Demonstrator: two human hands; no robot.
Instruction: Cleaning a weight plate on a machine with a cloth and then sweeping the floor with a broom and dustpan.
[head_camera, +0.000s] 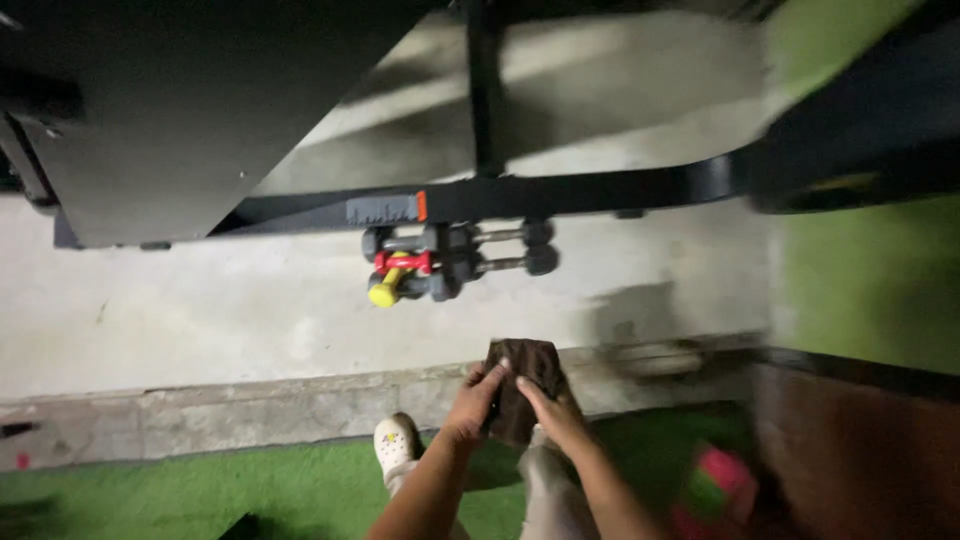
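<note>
I hold a brown cloth in both hands, my left fingers pinching its left edge, my right fingers closed on its lower right side. The cloth hangs above my white shoe, which stands on green turf. Dumbbells lie beyond the cloth on the concrete floor.
</note>
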